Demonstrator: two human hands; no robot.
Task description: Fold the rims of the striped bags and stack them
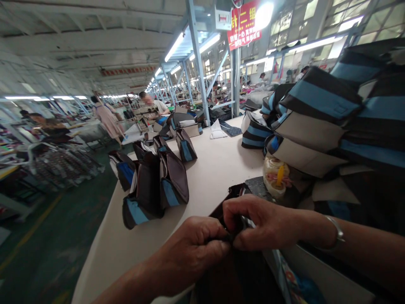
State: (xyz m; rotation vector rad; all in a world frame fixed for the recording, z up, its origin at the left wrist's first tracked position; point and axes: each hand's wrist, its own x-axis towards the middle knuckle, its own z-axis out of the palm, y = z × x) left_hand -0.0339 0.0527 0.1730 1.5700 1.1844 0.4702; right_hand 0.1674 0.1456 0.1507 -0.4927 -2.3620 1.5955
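Observation:
A dark brown fabric bag piece (234,270) lies on the near edge of the long white table (211,173), right under my hands. My left hand (193,249) is closed, its fingers pinching the top edge of this dark piece. My right hand (262,223), with a silver bangle on the wrist, is closed too and pinches the same edge from the other side. The fingertips of both hands meet at the middle of the edge. What lies between the fingertips is too small and dark to make out.
A tall stack of striped blue, black and cream bags (335,118) fills the right side. A small cream pot with a yellow tip (276,176) stands by it. A cluster of finished bags (158,181) stands at the table's left. People work farther back.

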